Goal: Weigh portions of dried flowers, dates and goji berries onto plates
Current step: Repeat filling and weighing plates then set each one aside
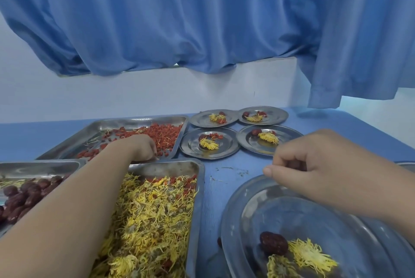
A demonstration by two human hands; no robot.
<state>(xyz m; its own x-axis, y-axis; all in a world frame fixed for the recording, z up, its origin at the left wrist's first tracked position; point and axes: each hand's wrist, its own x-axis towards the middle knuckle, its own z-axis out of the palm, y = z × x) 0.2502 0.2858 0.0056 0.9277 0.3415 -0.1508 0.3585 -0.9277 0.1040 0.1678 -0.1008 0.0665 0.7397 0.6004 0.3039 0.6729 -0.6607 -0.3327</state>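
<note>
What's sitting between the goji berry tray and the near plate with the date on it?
In the head view, the dried flower tray's far right corner and bare blue table with a few crumbs.

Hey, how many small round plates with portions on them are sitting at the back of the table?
4, in a two-by-two block right of the goji tray: back left, back right, front left, front right. None looks hidden.

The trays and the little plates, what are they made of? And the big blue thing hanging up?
The trays and small plates look like metal, probably stainless steel: grey, shiny, with blurry reflections and thin rolled rims. The blue curtain looks like thin woven cloth: it hangs in soft folds with a matte surface.
</note>
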